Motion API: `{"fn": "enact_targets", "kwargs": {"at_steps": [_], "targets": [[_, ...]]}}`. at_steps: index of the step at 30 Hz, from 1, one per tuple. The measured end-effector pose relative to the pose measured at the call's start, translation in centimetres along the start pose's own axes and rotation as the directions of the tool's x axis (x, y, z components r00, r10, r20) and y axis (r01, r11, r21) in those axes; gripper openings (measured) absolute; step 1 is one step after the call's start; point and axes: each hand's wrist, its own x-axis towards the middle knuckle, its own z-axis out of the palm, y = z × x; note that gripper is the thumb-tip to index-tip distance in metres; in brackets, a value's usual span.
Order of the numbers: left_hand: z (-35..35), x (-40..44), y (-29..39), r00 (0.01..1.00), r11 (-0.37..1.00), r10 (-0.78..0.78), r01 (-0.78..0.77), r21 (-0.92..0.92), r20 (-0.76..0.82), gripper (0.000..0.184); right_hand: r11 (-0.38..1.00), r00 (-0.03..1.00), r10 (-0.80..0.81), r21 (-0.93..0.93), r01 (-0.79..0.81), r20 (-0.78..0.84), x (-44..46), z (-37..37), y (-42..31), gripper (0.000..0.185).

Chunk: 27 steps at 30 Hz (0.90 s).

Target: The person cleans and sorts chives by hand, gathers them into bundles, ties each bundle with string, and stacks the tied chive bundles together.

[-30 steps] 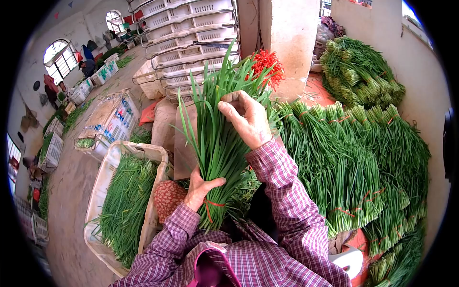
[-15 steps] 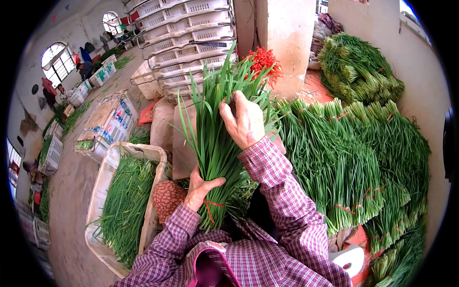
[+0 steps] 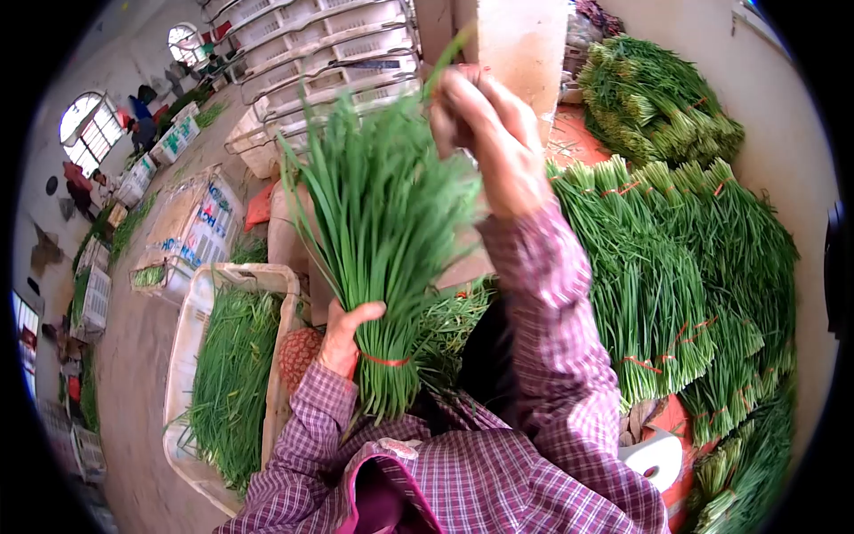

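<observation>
My left hand (image 3: 342,334) is wrapped round the lower part of a bunch of garlic chives (image 3: 378,222), thumb across the front. A red band (image 3: 384,360) circles the stems just below the thumb. The leaves fan upward, their tips blurred. My right hand (image 3: 485,125), smeared by motion, is raised right of the leaf tips with its fingers curled in. A loose green leaf (image 3: 447,60) sticks up from those fingers, apart from the bunch.
Banded chive bunches (image 3: 640,276) lie in rows at right, with another heap (image 3: 658,102) behind. At left stands a white crate (image 3: 182,383) of loose chives. Stacked white crates (image 3: 329,53) rise ahead beside a pillar (image 3: 520,53). A white roll (image 3: 654,458) lies low right.
My right hand has lifted up and away from the leaves, with a loose leaf at its fingers. My left hand still holds the bunch, which has shifted slightly left in view.
</observation>
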Motion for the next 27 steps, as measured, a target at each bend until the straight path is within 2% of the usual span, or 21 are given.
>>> {"fn": "enact_targets", "kwargs": {"at_steps": [1,2,3,4,6,7,8,12,13,14,16,17,18,19,20,21,23,24,25,26,27], "targets": [[0.4,-0.1,1.2,1.000,0.996,0.009,-0.009,-0.092,0.002,0.064,0.992,0.982,0.123,-0.059,-0.115,0.143,-1.4,-1.3,-0.5,0.040],[0.9,-0.3,2.3,1.000,0.983,0.022,-0.021,-0.184,-0.002,0.061,0.920,0.880,0.376,0.000,-0.393,0.292,-2.5,-2.3,-0.3,0.049],[0.6,-0.3,2.8,1.000,0.961,-0.010,0.013,-0.276,0.014,0.055,0.912,0.873,0.409,-0.093,-0.399,0.266,-4.3,-2.6,0.7,0.055],[-0.9,0.3,1.7,0.999,0.967,0.009,-0.017,-0.256,-0.034,0.054,0.895,0.866,0.441,-0.185,-0.405,0.238,-6.5,-2.5,2.5,0.062],[-1.8,1.3,1.0,0.992,0.950,0.041,-0.076,-0.304,-0.117,0.053,0.862,0.863,0.496,-0.171,-0.477,0.097,-11.6,-2.4,9.0,0.070],[-1.1,1.3,1.6,0.990,0.940,0.073,-0.108,-0.322,-0.118,0.054,0.821,0.822,0.561,-0.197,-0.536,0.101,-13.1,-1.7,10.0,0.091],[-1.1,1.6,1.3,0.986,0.947,0.070,-0.114,-0.301,-0.151,0.052,0.779,0.783,0.619,-0.172,-0.603,0.056,-13.5,0.5,9.6,0.098],[-0.2,1.6,0.8,0.989,0.942,0.065,-0.104,-0.320,-0.130,0.051,0.885,0.899,0.438,0.180,-0.429,-0.014,-12.5,7.7,12.7,0.096],[-0.5,1.5,0.7,0.987,0.944,0.062,-0.106,-0.313,-0.148,0.051,0.883,0.895,0.441,0.215,-0.418,-0.070,-12.4,8.4,13.6,0.089],[-0.3,1.4,1.2,0.984,0.946,0.059,-0.109,-0.306,-0.167,0.050,0.826,0.855,0.498,0.380,-0.415,-0.148,-12.4,8.8,13.5,0.078],[-0.2,0.8,2.0,0.984,0.939,0.061,-0.113,-0.325,-0.167,0.047,0.739,0.771,0.610,0.483,-0.470,-0.182,-12.4,8.5,13.5,0.064],[-0.7,0.7,1.8,0.985,0.947,0.046,-0.096,-0.307,-0.165,0.045,0.709,0.723,0.660,0.486,-0.511,-0.204,-12.1,8.1,11.9,0.055],[-1.1,0.7,1.7,0.987,0.954,0.033,-0.079,-0.290,-0.159,0.043,0.725,0.769,0.607,0.535,-0.433,-0.200,-12.1,8.0,12.2,0.055],[-1.2,0.8,1.5,0.987,0.955,0.061,-0.101,-0.278,-0.150,0.041,0.716,0.753,0.622,0.546,-0.435,-0.216,-12.3,7.9,12.3,0.055],[-1.4,0.7,1.2,0.981,0.978,0.144,-0.161,-0.132,-0.130,0.040,0.708,0.737,0.636,0.555,-0.437,-0.230,-12.3,7.8,12.2,0.055],[-1.5,0.9,0.8,0.976,0.978,0.145,-0.166,-0.128,-0.164,0.044,0.719,0.748,0.615,0.568,-0.400,-0.251,-12.4,7.9,12.5,0.056],[-1.3,1.2,1.0,0.977,0.958,0.065,-0.117,-0.261,-0.202,0.048,0.724,0.750,0.613,0.557,-0.407,-0.249,-12.4,7.6,13.2,0.057],[-0.6,1.1,1.9,0.980,0.917,-0.018,-0.063,-0.394,-0.197,0.047,0.731,0.756,0.607,0.546,-0.409,-0.245,-12.3,7.3,13.6,0.058],[-0.4,1.4,1.8,0.973,0.925,-0.013,-0.076,-0.373,-0.229,0.045,0.704,0.736,0.650,0.516,-0.489,-0.189,-12.2,6.8,14.0,0.059],[-1.3,1.8,1.9,0.980,0.870,-0.095,-0.003,-0.492,-0.174,0.048,0.692,0.710,0.685,0.454,-0.562,-0.164,-11.8,6.6,12.7,0.072],[-2.7,1.8,0.4,0.950,0.962,0.272,-0.272,0.021,-0.152,0.051,0.719,0.733,0.664,0.401,-0.568,-0.151,-12.3,6.0,13.7,0.083]]}}
